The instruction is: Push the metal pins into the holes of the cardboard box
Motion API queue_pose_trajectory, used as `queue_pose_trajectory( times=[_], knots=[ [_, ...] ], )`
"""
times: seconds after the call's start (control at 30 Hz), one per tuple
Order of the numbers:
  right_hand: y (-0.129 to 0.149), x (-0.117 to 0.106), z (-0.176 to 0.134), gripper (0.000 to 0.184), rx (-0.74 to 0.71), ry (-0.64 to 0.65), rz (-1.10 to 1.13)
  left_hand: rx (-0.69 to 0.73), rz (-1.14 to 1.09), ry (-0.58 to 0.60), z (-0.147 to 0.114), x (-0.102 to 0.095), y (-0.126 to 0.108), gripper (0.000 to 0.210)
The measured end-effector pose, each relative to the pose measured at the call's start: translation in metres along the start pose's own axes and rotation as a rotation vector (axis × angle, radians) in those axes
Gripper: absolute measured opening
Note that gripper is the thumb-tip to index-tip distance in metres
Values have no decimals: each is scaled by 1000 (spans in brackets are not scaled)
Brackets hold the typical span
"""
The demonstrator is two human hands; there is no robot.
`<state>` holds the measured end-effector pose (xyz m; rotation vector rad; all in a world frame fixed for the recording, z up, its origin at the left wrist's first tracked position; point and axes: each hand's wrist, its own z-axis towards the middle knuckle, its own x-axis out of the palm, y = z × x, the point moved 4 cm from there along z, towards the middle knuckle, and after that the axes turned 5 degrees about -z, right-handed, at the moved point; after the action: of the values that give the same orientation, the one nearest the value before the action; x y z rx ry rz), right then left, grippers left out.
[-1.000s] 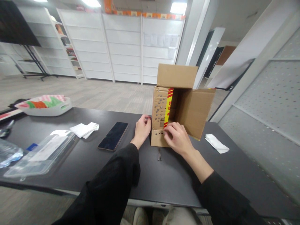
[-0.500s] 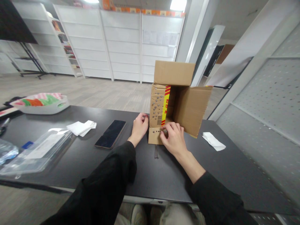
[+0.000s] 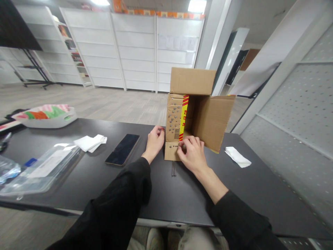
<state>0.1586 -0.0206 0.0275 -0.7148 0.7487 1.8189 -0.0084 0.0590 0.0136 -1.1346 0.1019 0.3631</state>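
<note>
An open cardboard box [image 3: 203,121] stands on the dark table, with several grey nail heads [image 3: 171,119] and holes in its left panel. Its lower flap [image 3: 170,154] hangs in front and bears a row of small dark holes. My right hand [image 3: 192,152] is closed in a pinch against this flap; what lies between the fingertips is hidden. Beside the box's left edge, my left hand [image 3: 155,141] has its fingers curled together, with a small reddish spot at the tips that I cannot make out. Several thin metal nails [image 3: 173,169] lie just below the flap.
Left of my left hand lies a black phone [image 3: 123,149]. Farther left are white tissue [image 3: 91,142], a clear plastic case [image 3: 49,166] and a white basket [image 3: 49,121] with colourful cloth. Another tissue [image 3: 237,157] lies at the right, near a perforated panel [image 3: 299,111].
Both hands stay almost in place. The right fingertips shift very slightly at the flap; the box and the nails on the table look the same.
</note>
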Motion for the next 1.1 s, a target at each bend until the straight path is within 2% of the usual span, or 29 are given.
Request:
queue_pose_trajectory(
  times=[1.1],
  knots=[
    [2,-1,1,6,-5,-27,65,-8,-40,7,1,2,3,19]
  ],
)
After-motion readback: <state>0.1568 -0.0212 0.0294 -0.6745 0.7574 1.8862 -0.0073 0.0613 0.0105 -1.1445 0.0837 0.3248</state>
